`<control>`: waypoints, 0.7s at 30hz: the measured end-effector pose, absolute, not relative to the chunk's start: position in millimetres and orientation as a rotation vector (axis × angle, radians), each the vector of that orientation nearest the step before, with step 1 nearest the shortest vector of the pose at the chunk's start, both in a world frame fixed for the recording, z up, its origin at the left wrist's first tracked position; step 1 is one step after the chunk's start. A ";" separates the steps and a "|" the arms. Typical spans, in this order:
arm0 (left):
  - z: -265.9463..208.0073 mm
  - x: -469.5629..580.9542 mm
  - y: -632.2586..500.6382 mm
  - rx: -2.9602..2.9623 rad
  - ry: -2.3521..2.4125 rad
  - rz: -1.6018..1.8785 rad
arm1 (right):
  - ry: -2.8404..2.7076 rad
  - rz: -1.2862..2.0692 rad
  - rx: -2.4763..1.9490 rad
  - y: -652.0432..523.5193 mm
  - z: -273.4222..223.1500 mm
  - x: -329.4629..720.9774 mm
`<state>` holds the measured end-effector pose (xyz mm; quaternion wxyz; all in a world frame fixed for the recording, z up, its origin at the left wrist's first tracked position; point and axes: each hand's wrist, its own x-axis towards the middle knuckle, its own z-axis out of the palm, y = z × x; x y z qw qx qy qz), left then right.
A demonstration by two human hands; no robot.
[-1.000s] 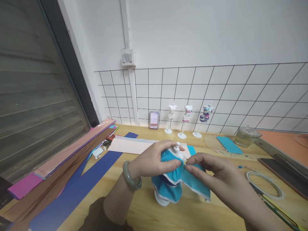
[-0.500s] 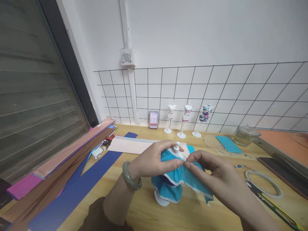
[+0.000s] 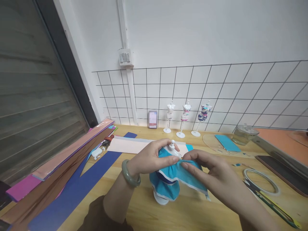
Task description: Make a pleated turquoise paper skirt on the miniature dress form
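A small white dress form [image 3: 172,146] stands before me, with its neck knob and shoulder showing above blue crepe paper [image 3: 166,189] gathered in ruffled layers around its body. White edging runs along the ruffles, and a dark blue band shows between them. My left hand [image 3: 156,155], with a green bangle at the wrist, wraps around the form from the left, its thumb pressing the paper at the front. On the right, my right hand [image 3: 207,170] pinches the top edge of the loose blue strip between thumb and fingers. The strip's free end hangs below that hand.
Three small dress forms [image 3: 186,117] and a phone [image 3: 153,119] stand along the wall. Paper strips [image 3: 79,186] lie at left beside an earbud case [image 3: 97,152]. At right are a tape roll [image 3: 261,181], a yellow-handled cutter [image 3: 276,205], a dark phone [image 3: 286,173] and a glass pot [image 3: 244,134].
My right hand's fingers have shifted along the strip's top edge, slightly apart from the left thumb. Both hands and the dress form appear a little further left.
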<state>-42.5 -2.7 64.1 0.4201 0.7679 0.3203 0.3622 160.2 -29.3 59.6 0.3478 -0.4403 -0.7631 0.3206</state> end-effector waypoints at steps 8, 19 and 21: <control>60.0 -47.1 1.9 1.937 0.784 0.899 | -1.996 0.928 -1.084 -27.5 60.6 164.7; 54.1 -50.5 6.2 1.922 0.726 0.898 | -2.035 0.780 -1.089 -21.2 57.8 165.5; 53.6 -50.8 6.6 1.922 0.720 0.895 | -2.039 0.761 -1.077 -21.0 57.8 165.3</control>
